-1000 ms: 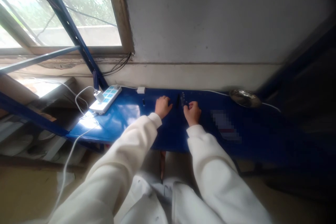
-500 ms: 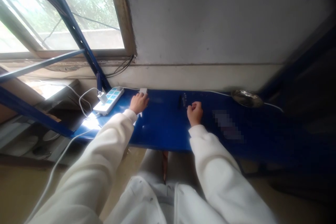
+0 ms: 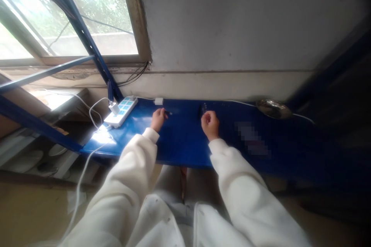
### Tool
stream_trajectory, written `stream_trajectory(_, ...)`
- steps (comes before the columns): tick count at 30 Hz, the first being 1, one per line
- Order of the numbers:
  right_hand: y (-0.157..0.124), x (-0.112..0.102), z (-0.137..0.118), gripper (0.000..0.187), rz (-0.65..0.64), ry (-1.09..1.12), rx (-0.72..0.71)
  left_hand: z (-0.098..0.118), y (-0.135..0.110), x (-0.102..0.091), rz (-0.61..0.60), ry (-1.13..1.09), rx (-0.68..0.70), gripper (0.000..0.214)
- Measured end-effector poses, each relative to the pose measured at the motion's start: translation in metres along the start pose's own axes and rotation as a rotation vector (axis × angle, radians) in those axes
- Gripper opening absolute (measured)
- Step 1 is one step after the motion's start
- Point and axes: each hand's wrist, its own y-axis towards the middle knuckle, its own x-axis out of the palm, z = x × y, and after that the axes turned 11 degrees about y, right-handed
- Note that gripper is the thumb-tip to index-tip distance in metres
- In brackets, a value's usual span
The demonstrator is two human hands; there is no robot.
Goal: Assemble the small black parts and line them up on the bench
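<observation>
My left hand (image 3: 158, 119) is closed in a pinch over the blue table (image 3: 182, 139). From its fingertips a short dark stick with a pale tip (image 3: 168, 112) points to the right. My right hand (image 3: 210, 124) has its fingers curled together further right; whatever they hold, if anything, is too small to make out. Just beyond that hand lie a small cluster of clear bits (image 3: 204, 106) and a thin dark object (image 3: 199, 112), partly covered by it. A white plug adapter (image 3: 158, 101) rests at the table's back edge, a little beyond my left hand.
A white power strip (image 3: 121, 112) with a white charger (image 3: 114, 107) plugged in stands at the left end. Its cable (image 3: 78, 185) hangs off the front. A shiny metal dish (image 3: 274, 109) sits at the back right. Blue frame posts (image 3: 84, 34) rise by the window.
My left hand has come away from the plug adapter, toward me and right, and now pinches the dark stick. My right hand has shifted slightly left.
</observation>
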Motion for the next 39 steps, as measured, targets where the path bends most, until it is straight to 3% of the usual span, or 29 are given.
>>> stream_trajectory(2, 0.0, 0.012, -0.016, 0.021, -0.131, 0.038, -0.026, 0.004, -0.011, 0.013, -0.045, -0.29, -0.046, 0.026)
stream_trajectory(4, 0.0, 0.026, -0.031, 0.031, -0.272, 0.036, 0.049, 0.004, -0.021, 0.024, -0.099, -0.487, -0.06, 0.027)
stream_trajectory(9, -0.004, 0.052, -0.043, 0.043, -0.44, 0.011, 0.287, -0.006, -0.029, 0.038, -0.191, -0.6, -0.032, 0.034)
stream_trajectory(17, -0.007, 0.058, -0.035, 0.046, -0.446, 0.196, 0.332, -0.009, -0.033, 0.038, -0.249, -0.505, -0.002, 0.041)
stream_trajectory(26, -0.008, 0.054, -0.038, 0.044, -0.388, 0.305, 0.348, -0.004, -0.037, 0.035, -0.281, -0.586, -0.01, 0.045)
stream_trajectory(39, -0.019, 0.055, -0.054, 0.041, -0.241, 0.141, 0.092, -0.002, -0.035, 0.032, -0.203, -0.744, -0.093, 0.034)
